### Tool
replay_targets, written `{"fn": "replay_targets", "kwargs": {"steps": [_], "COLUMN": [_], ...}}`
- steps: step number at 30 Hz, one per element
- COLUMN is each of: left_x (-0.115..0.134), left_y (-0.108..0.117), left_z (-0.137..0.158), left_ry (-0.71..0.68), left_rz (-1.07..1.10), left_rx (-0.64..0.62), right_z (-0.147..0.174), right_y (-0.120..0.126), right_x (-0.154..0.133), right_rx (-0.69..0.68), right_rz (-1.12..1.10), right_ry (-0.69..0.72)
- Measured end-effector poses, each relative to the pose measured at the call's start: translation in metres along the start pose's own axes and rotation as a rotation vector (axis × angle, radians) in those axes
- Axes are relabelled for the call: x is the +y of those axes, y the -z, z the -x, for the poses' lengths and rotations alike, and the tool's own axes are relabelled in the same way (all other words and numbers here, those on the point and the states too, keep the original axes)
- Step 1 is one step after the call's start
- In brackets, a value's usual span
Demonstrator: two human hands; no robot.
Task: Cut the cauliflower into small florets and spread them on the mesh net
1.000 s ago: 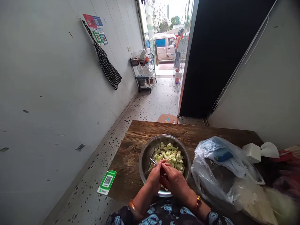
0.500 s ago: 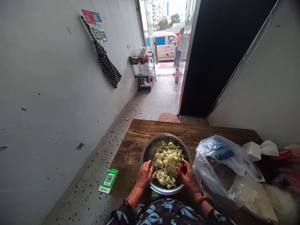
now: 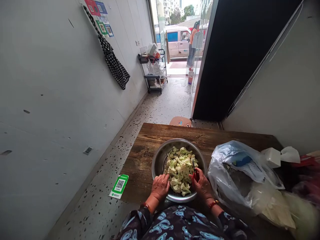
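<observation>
A steel bowl (image 3: pixel 160 151) on the table holds a heap of cut cauliflower (image 3: pixel 180 168), pale florets with greenish stems. My right hand (image 3: pixel 203 186) is closed on red-handled scissors (image 3: pixel 193 166) at the bowl's right side. Their dark blades point away from me over the florets. At the left front of the bowl lies my left hand (image 3: pixel 160 187), palm down, its fingers stretched over the rim to the edge of the cauliflower. Nothing shows in it, though its fingertips are partly hidden among the florets.
The brown wooden table (image 3: pixel 140 156) carries a green QR-code card (image 3: pixel 119 186) at the left edge. To the right lie a clear plastic bag (image 3: pixel 227 160), more bagged items (image 3: pixel 272 203) and a white tissue box (image 3: pixel 272 157). A pink stool (image 3: pixel 180 121) stands beyond the table.
My left hand has moved from the bowl's left side inward over the rim, onto the edge of the cauliflower. My right hand still holds the scissors. The view has tilted slightly.
</observation>
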State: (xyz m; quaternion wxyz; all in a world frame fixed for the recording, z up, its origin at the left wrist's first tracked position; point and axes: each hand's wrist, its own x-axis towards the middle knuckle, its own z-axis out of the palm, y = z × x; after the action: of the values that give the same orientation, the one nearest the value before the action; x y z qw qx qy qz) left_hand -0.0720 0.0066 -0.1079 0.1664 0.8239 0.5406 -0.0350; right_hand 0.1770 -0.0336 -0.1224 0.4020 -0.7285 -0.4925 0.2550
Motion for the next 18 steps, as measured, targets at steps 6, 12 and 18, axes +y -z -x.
{"fn": "replay_targets", "kwargs": {"steps": [6,12,18], "left_x": [0.005,0.009,0.012], "left_y": [0.006,0.007,0.003], "left_z": [0.002,0.002,0.009], "left_ry": [-0.012,-0.007,0.005], "left_rz": [-0.01,0.003,0.042], "left_rx": [-0.03,-0.07,-0.12], "right_z": [0.005,-0.001,0.001], "right_y": [0.0,0.003,0.009], "right_x": [0.005,0.009,0.014], "right_rx": [-0.027,-0.063,-0.097], "right_rz": [0.079,0.117,0.111], "right_ry": [0.058,0.103,0.094]}}
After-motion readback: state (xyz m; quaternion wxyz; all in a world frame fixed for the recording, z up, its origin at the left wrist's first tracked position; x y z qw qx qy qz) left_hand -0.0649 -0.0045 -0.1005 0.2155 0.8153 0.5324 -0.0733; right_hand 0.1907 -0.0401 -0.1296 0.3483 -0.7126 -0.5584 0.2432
